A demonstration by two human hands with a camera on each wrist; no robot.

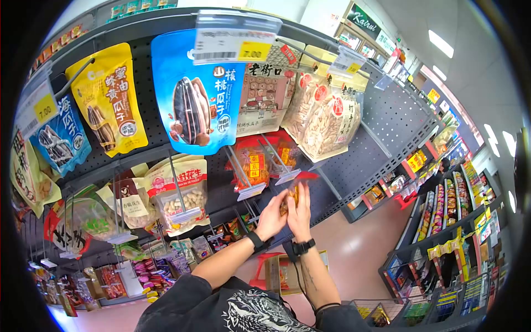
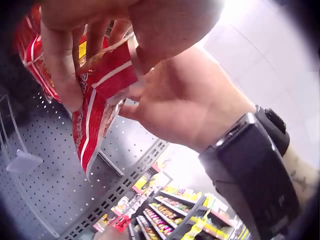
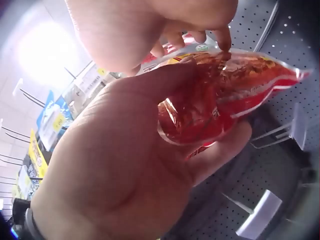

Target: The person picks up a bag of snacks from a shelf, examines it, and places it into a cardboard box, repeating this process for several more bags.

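Observation:
Both hands hold a red-and-clear snack bag [image 3: 245,75] with orange-brown contents, in front of a pegboard rack. My left hand [image 1: 272,218] grips it; in the right wrist view its thumb lies over the bag and a finger runs beneath. From the other side my right hand [image 1: 300,216] holds the bag, its fingertips [image 3: 225,37] at the upper edge. The left wrist view shows the bag's red pointed corner [image 2: 90,135] hanging below the fingers. Similar red packets [image 1: 254,166] hang on hooks just left of the hands.
Large seed bags, among them a blue one [image 1: 193,94] and a yellow one [image 1: 108,99], hang above. Peanut bags [image 1: 180,193] hang at the lower left. Hooks with price tags [image 1: 251,191] stick out near the hands. A cardboard box [image 1: 301,276] stands below; another shelf [image 1: 442,221] is at right.

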